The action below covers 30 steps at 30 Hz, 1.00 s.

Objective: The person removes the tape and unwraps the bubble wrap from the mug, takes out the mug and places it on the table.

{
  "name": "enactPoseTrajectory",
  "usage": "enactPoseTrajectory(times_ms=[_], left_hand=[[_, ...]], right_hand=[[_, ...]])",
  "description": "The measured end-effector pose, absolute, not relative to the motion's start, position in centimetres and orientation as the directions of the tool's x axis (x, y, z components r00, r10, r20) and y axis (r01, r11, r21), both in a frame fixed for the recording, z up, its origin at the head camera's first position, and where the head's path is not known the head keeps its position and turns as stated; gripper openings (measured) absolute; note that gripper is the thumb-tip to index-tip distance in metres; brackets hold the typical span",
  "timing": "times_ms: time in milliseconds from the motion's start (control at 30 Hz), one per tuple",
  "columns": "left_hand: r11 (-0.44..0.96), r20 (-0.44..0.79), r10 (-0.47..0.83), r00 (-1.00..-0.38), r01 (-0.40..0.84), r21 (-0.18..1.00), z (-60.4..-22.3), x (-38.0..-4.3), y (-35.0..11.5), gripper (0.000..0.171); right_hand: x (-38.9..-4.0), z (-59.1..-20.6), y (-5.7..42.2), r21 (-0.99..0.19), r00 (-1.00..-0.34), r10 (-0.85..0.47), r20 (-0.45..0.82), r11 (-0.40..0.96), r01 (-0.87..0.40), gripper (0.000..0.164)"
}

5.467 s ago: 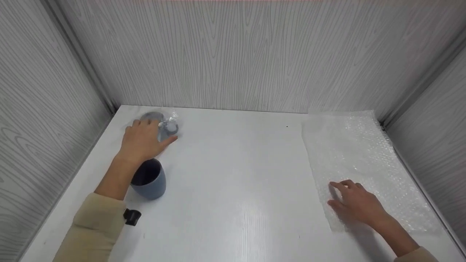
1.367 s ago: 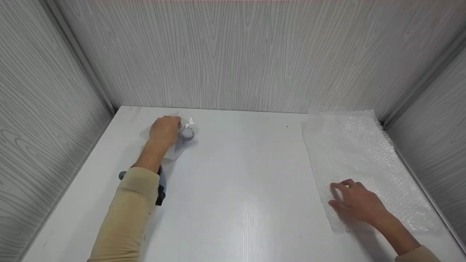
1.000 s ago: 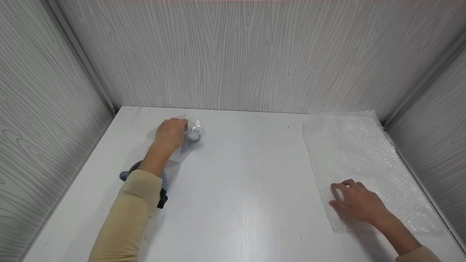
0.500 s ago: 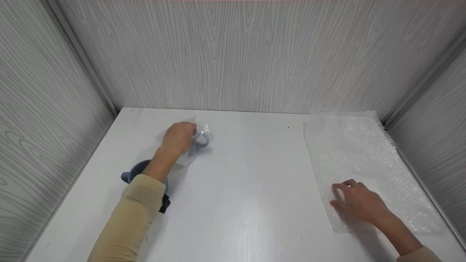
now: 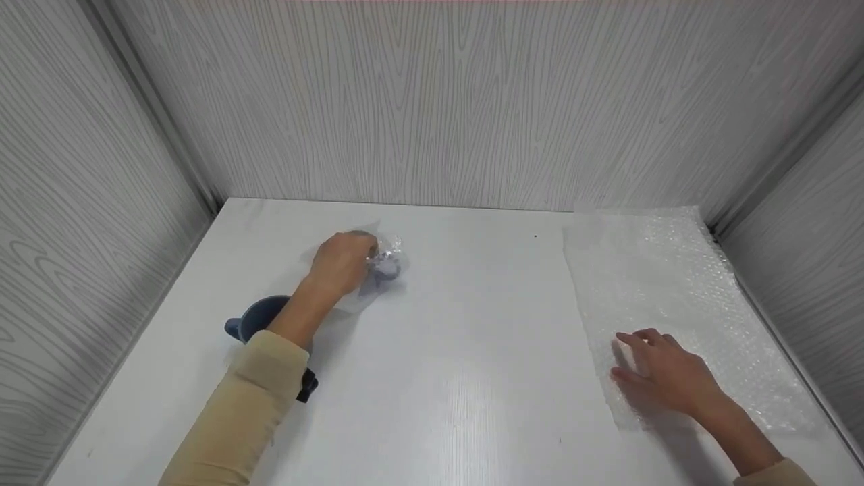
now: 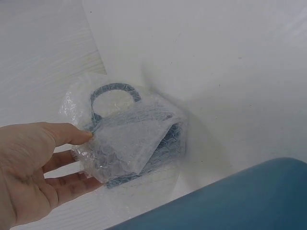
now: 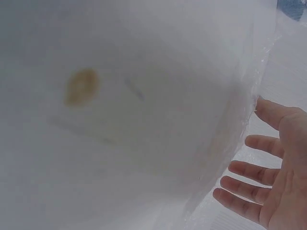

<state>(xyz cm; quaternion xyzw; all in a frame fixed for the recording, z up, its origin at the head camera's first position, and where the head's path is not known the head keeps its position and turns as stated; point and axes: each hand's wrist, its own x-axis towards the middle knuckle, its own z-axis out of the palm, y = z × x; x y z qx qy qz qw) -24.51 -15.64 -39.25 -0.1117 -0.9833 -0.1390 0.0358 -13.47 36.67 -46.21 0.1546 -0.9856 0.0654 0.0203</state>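
Note:
My left hand (image 5: pixel 343 262) grips a blue mug (image 6: pixel 160 153) wrapped in clear bubble wrap, thumb on one side and fingers on the other. In the left wrist view its round handle (image 6: pixel 115 87) shows through the wrap, on the side away from my palm. An unwrapped blue mug (image 5: pixel 260 314) stands on the table, partly hidden under my left forearm. My right hand (image 5: pixel 668 371) is at the near left part of a flat bubble wrap sheet (image 5: pixel 641 277), its fingers spread and loosely bent, holding nothing. Whether its fingertips touch the sheet I cannot tell.
The white table (image 5: pixel 459 337) is bounded by grey wood-grain panels at the back (image 5: pixel 432 101) and on both sides. The sheet covers the table's right part, with its far edge at the back panel. A black band (image 5: pixel 307 386) is at my left sleeve.
My left hand reached the wrapped mug at the back left, took hold of it, and has moved it right and slightly nearer. The right hand has stayed almost still.

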Motion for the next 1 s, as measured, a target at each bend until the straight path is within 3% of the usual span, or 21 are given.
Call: enactPoseTrajectory(times_ms=[500,1000], left_hand=[[0.907,0.171,0.279,-0.945,0.318,0.276,-39.4,-23.1,-14.6,0.030],[0.896,0.191,0.327,-0.926,0.368,0.249,-39.6,-21.7,-13.1,0.028]], right_hand=[[-14.3,-45.9,34.0,-0.178,-0.927,-0.327,0.183,0.916,-0.358,0.061],[-15.8,-45.7,28.7,-0.141,-0.805,-0.454,0.383,0.832,-0.537,0.059]])
